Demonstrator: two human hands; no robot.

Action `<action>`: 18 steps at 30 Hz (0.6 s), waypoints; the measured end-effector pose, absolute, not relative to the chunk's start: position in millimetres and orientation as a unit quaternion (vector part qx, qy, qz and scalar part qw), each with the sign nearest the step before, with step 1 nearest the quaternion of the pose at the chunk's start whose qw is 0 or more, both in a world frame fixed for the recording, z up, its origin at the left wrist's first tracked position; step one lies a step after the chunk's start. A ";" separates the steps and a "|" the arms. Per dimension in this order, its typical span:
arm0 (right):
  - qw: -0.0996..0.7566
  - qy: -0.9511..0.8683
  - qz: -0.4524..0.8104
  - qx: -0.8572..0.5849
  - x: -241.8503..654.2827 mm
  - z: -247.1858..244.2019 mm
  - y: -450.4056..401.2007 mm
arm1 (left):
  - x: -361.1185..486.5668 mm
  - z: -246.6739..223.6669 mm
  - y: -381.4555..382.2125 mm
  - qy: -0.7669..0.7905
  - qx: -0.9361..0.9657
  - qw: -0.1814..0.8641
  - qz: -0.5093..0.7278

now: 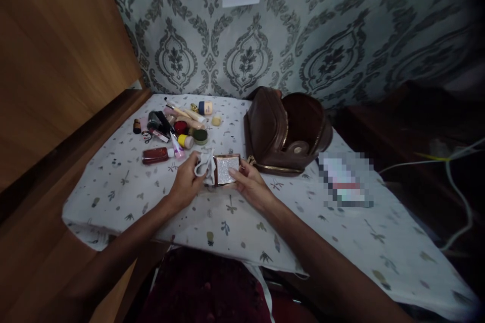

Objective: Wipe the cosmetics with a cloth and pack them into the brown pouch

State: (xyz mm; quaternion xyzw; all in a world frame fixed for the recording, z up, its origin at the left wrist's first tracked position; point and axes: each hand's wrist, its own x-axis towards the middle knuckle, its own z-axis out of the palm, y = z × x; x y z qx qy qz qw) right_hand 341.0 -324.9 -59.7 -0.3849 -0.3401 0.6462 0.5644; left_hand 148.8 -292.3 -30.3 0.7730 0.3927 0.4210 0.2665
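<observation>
Near the front of the table, my right hand (252,184) grips a small square compact case (228,169) with a glittery silver top and a rose-gold edge, thumb on its face. Bunched in my left hand (187,179) is a white cloth (206,166), pressed against the compact's left side. Just beyond my left hand lie a bottle of reddish-brown liquid (155,155) and a pinkish-white tube (177,147). To the right, behind my right hand, stands a brown handbag (265,126) with its zip undone.
Several cosmetics, among them a dark green jar (200,136) and a navy-lidded jar (205,107), are heaped at the table's back left. A blurred-out item (344,179) lies right of the bag. White cables (464,202) hang beyond the right edge; a wooden panel (64,35) borders the left.
</observation>
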 end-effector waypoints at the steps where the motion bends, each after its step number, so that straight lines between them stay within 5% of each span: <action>1: 0.563 -0.335 0.650 -0.386 341.3 -59.6 -324.6 | 148.8 -29.5 -294.4 0.383 0.783 0.264 0.413; 18: 0.572 -0.351 0.652 -0.351 340.0 -58.5 -322.4 | 151.2 -31.2 -302.8 0.323 0.749 0.448 0.366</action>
